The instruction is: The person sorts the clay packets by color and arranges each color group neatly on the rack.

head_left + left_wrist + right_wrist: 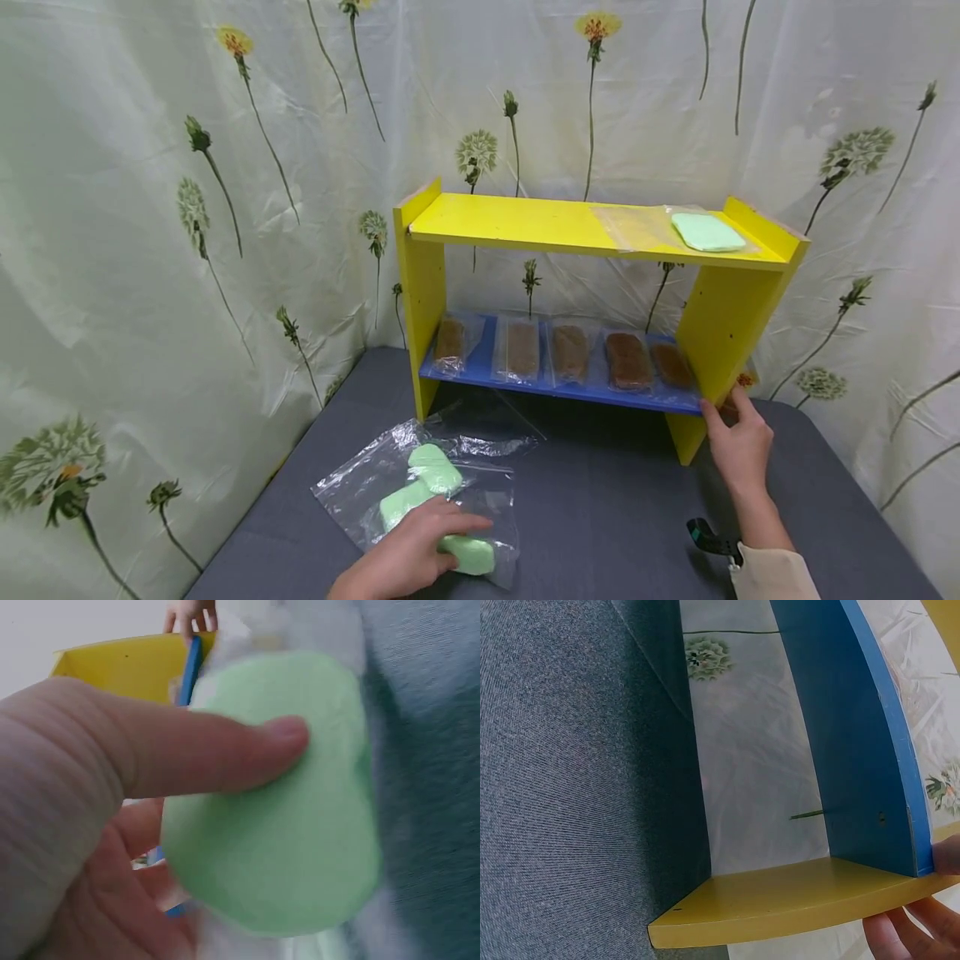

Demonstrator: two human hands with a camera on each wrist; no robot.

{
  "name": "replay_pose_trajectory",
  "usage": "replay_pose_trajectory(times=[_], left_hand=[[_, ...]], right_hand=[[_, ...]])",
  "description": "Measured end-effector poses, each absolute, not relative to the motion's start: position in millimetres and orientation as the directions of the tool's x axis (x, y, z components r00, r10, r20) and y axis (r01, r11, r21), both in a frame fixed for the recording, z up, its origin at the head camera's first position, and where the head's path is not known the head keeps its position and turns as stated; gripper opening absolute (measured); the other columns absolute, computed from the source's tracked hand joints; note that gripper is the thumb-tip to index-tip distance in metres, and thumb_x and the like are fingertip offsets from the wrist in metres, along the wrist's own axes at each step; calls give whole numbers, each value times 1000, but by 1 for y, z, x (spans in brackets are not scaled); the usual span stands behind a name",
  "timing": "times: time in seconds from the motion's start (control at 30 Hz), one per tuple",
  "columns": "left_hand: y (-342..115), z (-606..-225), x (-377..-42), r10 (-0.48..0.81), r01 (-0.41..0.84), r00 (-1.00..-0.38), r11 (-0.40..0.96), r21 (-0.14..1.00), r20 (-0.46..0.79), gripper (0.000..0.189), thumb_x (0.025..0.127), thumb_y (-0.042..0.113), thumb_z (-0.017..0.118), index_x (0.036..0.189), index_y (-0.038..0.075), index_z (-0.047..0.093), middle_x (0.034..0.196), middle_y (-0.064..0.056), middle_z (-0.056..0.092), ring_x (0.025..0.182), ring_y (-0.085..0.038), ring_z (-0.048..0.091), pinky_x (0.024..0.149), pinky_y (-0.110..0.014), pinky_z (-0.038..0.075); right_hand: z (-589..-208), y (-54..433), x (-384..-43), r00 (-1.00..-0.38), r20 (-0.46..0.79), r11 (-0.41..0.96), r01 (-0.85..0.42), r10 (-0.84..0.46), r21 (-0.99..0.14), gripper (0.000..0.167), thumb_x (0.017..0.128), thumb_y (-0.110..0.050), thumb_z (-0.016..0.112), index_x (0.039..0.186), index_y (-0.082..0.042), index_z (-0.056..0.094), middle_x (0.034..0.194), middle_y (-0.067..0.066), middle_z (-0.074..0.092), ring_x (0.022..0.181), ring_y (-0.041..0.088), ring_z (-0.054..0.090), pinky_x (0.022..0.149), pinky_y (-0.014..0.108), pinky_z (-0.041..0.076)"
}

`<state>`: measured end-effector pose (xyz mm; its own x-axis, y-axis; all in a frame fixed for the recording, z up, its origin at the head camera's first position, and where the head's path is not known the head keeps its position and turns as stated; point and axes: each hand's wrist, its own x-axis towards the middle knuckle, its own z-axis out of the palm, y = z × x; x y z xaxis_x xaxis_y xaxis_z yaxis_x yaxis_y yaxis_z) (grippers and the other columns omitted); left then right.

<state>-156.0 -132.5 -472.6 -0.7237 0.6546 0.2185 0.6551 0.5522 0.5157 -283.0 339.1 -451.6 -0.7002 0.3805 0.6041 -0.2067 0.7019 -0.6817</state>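
Near the front of the table, my left hand (412,546) pinches a pale green rounded slab (471,555) in a clear zip bag. The left wrist view shows the thumb across the face of that slab (277,847) and fingers behind it. Two more green slabs (435,468) in clear bags lie just beyond this hand. My right hand (741,442) grips the right side panel of a yellow shelf unit (731,325), thumb by the end of its blue lower board (480,367). Fingertips (889,934) touch the panel's outer face in the right wrist view.
Several brown blocks (570,353) in clear bags lie in a row on the blue board. One green slab (707,232) in a bag lies on the yellow top board, right end. A flower-patterned curtain (315,208) hangs behind the dark table (592,500).
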Motion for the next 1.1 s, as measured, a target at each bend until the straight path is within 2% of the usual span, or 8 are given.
replay_pose_trajectory(times=[0.17,0.33,0.53,0.63,0.77,0.87,1.0,1.1], left_hand=[[-134,-456,-163,617,756,-652,490,433,440,63,74,-9,82,127,21,69,107,10,65,90,-4,60,75,-18,52],[-135,-430,-171,550,751,-659,519,409,513,60,79,1,84,132,23,66,110,12,63,89,-4,60,73,-22,54],[-137,-404,-185,500,762,-642,500,412,581,61,83,3,82,138,21,61,110,10,64,88,-5,60,73,-26,55],[-138,-389,-193,481,782,-618,459,422,621,62,85,3,80,141,18,59,112,7,66,90,-7,61,72,-26,54],[-139,-363,-207,474,805,-591,403,435,653,62,88,3,77,145,16,56,124,4,65,98,-10,62,76,-28,54],[-142,-341,-218,467,819,-571,378,431,675,61,89,5,76,146,17,56,126,3,64,99,-12,61,76,-29,54],[-145,-312,-230,446,841,-536,358,406,717,56,90,4,75,142,18,60,114,4,65,90,-13,56,67,-27,50],[-146,-291,-239,433,864,-495,335,376,753,51,90,1,74,138,16,65,107,2,63,88,-14,54,65,-26,46]], right_hand=[[-452,339,-284,-701,606,701,-213,376,-681,33,95,-21,73,126,-12,67,109,15,72,93,21,66,69,4,37],[-452,337,-284,-707,603,700,-216,369,-681,33,96,-21,72,127,-12,66,108,16,72,97,34,66,68,4,37],[-452,335,-284,-718,594,697,-215,362,-685,32,97,-22,70,127,-11,65,110,18,71,100,37,66,68,5,36],[-452,336,-284,-714,600,701,-216,362,-680,31,96,-22,71,124,-10,66,110,16,71,98,30,68,68,6,37],[-451,338,-283,-699,614,703,-224,366,-674,29,95,-20,73,122,-11,68,108,14,72,89,-1,61,67,6,38],[-451,340,-283,-691,625,707,-231,364,-668,29,94,-20,74,121,-11,69,108,13,73,85,-14,52,67,6,38],[-452,341,-283,-692,623,713,-224,365,-665,28,94,-21,74,120,-10,69,108,12,73,86,-13,53,68,7,38],[-453,340,-282,-702,611,711,-213,365,-670,29,95,-22,73,121,-11,69,108,13,73,92,3,64,69,8,38]])
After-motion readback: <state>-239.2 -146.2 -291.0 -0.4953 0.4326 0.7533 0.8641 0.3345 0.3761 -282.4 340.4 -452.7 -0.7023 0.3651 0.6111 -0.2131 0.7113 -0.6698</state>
